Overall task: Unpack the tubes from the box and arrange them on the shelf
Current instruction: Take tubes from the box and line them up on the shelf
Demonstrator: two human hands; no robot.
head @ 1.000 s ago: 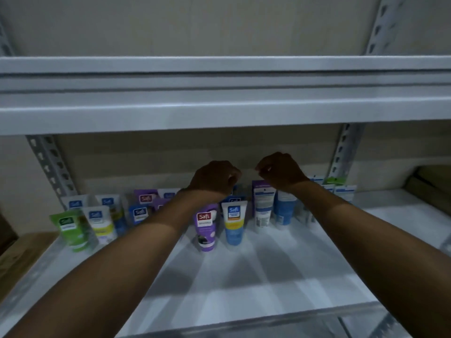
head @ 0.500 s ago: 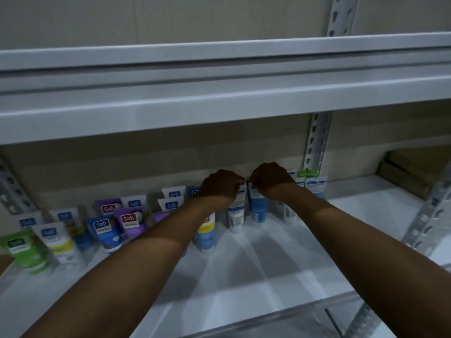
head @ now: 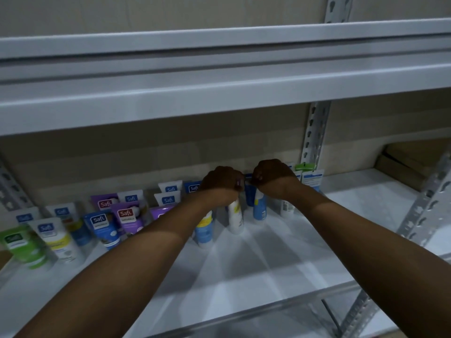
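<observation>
Shelf (head: 268, 269) log | left grip (head: 223, 185): fingers curled over white tube (head: 235, 217), hold cannot be told | right grip (head: 273, 179): curled at dark blue tube (head: 250, 196) top, hold unclear | other tubes (head: 103, 226): upright rows, back-left of shelf | both grips near shelf's back edge

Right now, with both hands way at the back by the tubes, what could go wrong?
1. The left hand grips the white tube, which stands close beside the blue tube; a nudge could tip them like dominoes.
2. The left forearm crosses just over the yellow-banded tube; pulling back low might knock it down.
3. The green tube stands near the left end of the shelf and might tumble off if bumped.
</observation>
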